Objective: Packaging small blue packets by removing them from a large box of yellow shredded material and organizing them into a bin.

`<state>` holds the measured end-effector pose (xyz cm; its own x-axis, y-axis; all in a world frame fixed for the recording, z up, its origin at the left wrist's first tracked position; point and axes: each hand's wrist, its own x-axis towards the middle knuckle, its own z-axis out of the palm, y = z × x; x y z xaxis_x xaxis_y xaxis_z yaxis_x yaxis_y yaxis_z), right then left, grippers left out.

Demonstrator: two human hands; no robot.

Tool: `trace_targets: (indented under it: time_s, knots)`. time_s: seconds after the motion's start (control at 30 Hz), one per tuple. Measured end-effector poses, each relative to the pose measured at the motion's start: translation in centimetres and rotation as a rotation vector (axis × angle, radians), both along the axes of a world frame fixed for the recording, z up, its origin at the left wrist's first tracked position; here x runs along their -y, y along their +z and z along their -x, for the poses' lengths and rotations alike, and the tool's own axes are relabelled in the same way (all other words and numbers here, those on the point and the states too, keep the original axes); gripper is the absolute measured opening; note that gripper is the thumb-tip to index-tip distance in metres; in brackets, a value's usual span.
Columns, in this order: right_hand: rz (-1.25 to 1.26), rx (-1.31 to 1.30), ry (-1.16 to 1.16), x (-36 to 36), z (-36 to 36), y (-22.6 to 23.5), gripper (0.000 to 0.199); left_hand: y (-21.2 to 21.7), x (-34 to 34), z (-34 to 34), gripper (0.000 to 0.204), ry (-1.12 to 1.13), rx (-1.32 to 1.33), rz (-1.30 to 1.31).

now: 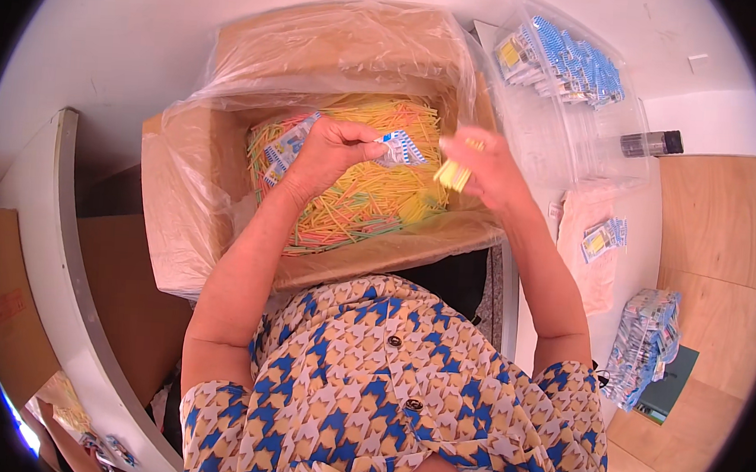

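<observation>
My left hand [331, 153] pinches a small clear packet [402, 149] with a blue-and-white striped edge, above an open cardboard box [177, 198]. A bundle of thin yellow sticks [453, 175] is gripped in my right hand [493, 167], slightly blurred, just right of the packet. Loose thin sticks [358, 202] in yellow, pink and green fill the box below. More striped packets [286, 149] show behind my left wrist; whether they lie on the sticks or are held, I cannot tell.
Clear plastic lines the box. At the far right, a clear plastic bin [575, 131] holds many filled packets, beside a dark bottle [652, 144]. A packet [603, 239] lies on a pink cloth [585, 279]. Stacked packets [644, 347] stand nearer. A white panel edge [67, 217] rises at left.
</observation>
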<state>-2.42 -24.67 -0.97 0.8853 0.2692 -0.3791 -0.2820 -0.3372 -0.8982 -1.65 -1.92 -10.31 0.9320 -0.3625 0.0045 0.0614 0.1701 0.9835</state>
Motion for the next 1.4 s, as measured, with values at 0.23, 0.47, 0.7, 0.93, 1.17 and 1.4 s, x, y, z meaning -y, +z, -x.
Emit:
trace_targets:
  time_s: [0.23, 0.47, 0.7, 0.93, 1.17, 1.4]
  knots:
    - [-0.034, 0.044, -0.06, -2.7, -2.0, 0.8, 0.02, 0.0, 0.6, -0.2, 0.017, -0.054, -0.033, 0.07]
    - [0.316, 0.627, 0.12, -4.2, -2.2, -0.5, 0.022, -0.3, 0.5, 0.0, 0.017, -0.079, -0.03, 0.025]
    - [0.491, 0.833, 0.144, -4.4, -0.7, 1.5, 0.027, -0.7, 0.3, 0.0, 0.02, -0.057, -0.102, 0.187]
    - [0.346, 0.9, 0.095, -2.9, 2.1, -1.8, 0.028, -1.7, -0.4, -0.8, 0.018, -0.061, -0.087, 0.109]
    - [0.429, 1.056, -0.768, 17.9, 9.6, 10.2, 0.019, -5.7, -4.4, -2.9, 0.04, 0.3, 0.311, -1.335]
    - [0.838, 0.539, -0.657, 35.3, 12.4, 0.4, 0.022, -6.8, -4.6, -3.2, 0.073, 0.184, 0.01, -1.474]
